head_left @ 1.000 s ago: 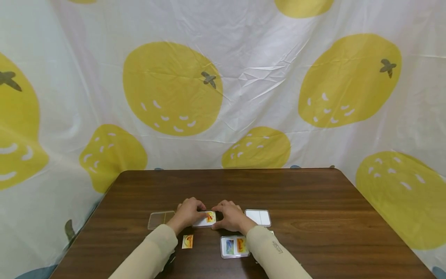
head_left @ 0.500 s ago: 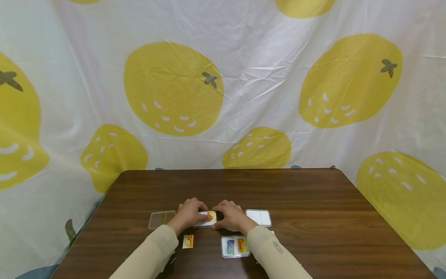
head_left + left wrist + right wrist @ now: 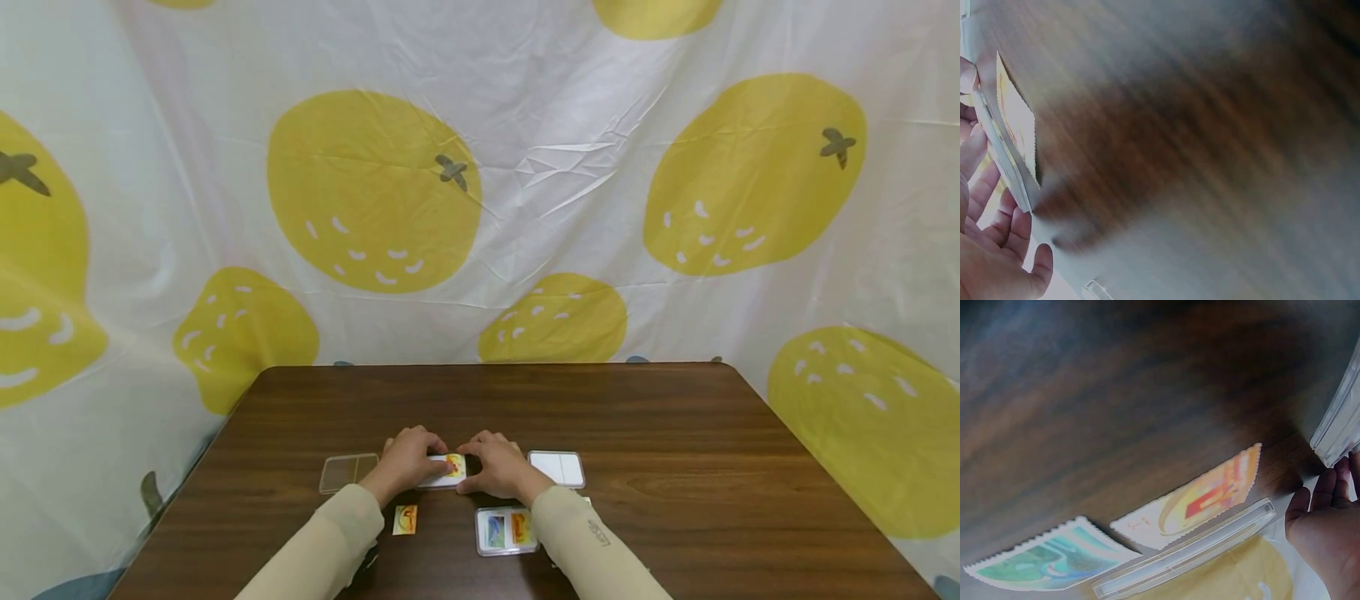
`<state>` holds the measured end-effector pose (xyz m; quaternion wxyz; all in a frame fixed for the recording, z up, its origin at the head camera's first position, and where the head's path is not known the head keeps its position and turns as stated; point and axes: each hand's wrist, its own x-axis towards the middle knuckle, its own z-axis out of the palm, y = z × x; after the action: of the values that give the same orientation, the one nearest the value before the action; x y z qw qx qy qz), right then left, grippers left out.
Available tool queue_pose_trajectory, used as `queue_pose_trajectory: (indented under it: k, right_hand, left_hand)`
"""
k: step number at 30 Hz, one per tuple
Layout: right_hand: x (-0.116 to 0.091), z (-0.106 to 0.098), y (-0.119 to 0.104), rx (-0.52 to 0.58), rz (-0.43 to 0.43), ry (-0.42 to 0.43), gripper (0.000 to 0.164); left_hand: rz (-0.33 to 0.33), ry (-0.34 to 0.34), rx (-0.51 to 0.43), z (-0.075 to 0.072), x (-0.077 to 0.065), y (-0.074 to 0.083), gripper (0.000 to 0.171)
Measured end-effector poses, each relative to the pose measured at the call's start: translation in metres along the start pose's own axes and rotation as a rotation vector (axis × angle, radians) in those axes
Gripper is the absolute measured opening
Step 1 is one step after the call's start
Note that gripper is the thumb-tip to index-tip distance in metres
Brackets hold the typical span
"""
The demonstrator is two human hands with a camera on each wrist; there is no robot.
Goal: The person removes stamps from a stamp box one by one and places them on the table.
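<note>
At the table's middle, both hands hold a flat clear stamp case with a white insert. An orange-and-yellow stamp lies at the insert's right part. My left hand has its thumb over the stamp's left side and its fingers behind the far edge. At the right end, the thumb and forefinger of my right hand grip the near and far corners. In the left wrist view, fingers curl at the edge of the case. The right wrist view shows my right fingers against the case end.
A clear lid lies left, and a white-lined case right. Nearer me are a loose orange stamp and a case with two stamps. An orange stamp and a green stamp show in the right wrist view.
My left thumb has slid slightly right, onto the orange-and-yellow stamp. The right hand keeps its grip at the case's end; the past half second shows hardly any motion.
</note>
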<state>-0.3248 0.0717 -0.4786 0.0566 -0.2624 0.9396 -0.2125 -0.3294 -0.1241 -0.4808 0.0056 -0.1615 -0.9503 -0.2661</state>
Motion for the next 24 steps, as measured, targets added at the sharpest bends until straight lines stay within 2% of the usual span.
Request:
queue_pose_trajectory:
  k: [14,24]
  right_hand:
    - [0.0010,0.0006,0.0004,0.019,0.012,-0.007,0.060]
    - [0.0013,0.0012,0.0006,0.032,0.015,-0.006,0.060]
  left_hand:
    - [-0.003,-0.007,0.001,0.0011,0.0019,-0.0025,0.019]
    - [0.021,0.010,-0.010,0.0015,0.0020,-0.0019,0.016]
